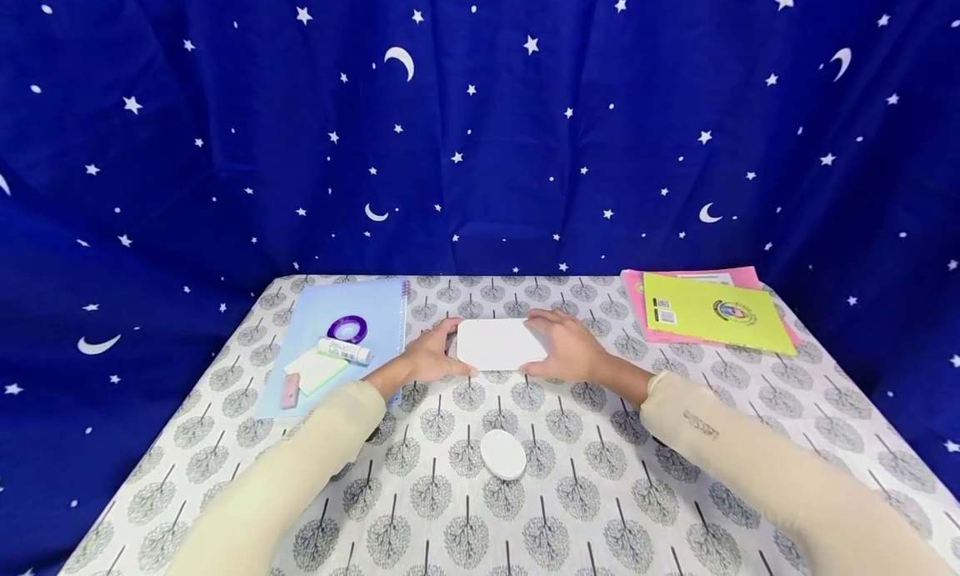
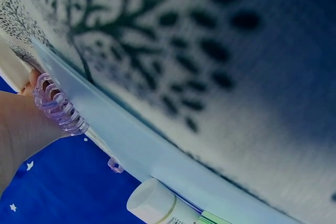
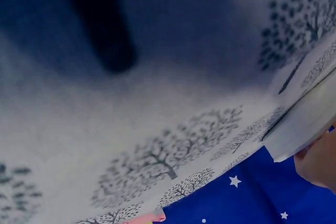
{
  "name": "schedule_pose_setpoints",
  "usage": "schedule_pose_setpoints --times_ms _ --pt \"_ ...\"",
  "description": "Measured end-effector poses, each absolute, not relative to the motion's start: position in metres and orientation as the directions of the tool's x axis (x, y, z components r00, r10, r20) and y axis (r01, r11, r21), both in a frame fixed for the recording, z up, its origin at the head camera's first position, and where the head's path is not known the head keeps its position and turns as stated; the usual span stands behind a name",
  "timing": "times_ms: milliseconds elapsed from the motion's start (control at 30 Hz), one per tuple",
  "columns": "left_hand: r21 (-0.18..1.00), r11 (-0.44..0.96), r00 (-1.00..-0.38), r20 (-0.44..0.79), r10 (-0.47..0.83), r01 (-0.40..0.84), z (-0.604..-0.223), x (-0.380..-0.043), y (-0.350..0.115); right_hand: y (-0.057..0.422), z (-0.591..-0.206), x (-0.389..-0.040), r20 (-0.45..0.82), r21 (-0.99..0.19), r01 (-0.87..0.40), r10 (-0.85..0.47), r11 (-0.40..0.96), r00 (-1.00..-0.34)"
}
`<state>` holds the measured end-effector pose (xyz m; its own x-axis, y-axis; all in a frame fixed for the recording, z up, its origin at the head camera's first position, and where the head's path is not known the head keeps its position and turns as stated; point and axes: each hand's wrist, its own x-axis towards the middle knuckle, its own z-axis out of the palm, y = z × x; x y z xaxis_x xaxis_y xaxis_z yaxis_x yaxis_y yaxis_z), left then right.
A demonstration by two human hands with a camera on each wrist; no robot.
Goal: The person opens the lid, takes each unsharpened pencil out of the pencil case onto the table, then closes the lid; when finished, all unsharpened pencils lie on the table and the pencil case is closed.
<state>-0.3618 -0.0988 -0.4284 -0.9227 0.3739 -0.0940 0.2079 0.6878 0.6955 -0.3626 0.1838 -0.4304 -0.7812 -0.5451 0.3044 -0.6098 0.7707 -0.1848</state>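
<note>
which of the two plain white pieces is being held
The rectangular white piece, gripped at its two ends by the left hand and right hand. The round white piece lies nearer the person, touched by neither of the hands.

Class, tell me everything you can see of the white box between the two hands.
The white box is plain, rectangular and round-cornered, with a smooth-looking, unmarked broad face, perhaps plastic. Its long sides run left to right, at or just above the patterned tablecloth; contact is unclear. The left hand grips its left end, the right hand its right end.
</note>
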Motion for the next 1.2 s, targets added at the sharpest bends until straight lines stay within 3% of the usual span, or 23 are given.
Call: schedule_pose_setpoints --times_ms 600,933,1200 --pt "0.7 0.686 -0.93 -0.089 0.356 0.196 -0.43 -0.362 -0.097 0.192 -0.439 -0.368 0.273 -0.214 -0.628 -0.571 0.748 -0.774" --pt "0.689 0.7 -0.934 -0.094 0.345 0.19 -0.433 -0.361 -0.095 0.203 -0.446 -0.356 0.196 -0.366 -0.423 -0.375 0.829 -0.906" --pt "0.683 0.705 -0.933 -0.094 0.346 0.193 -0.428 -0.361 -0.096 0.201 -0.447 -0.355 0.191 -0.488 -0.363 -0.309 0.794 -0.932"
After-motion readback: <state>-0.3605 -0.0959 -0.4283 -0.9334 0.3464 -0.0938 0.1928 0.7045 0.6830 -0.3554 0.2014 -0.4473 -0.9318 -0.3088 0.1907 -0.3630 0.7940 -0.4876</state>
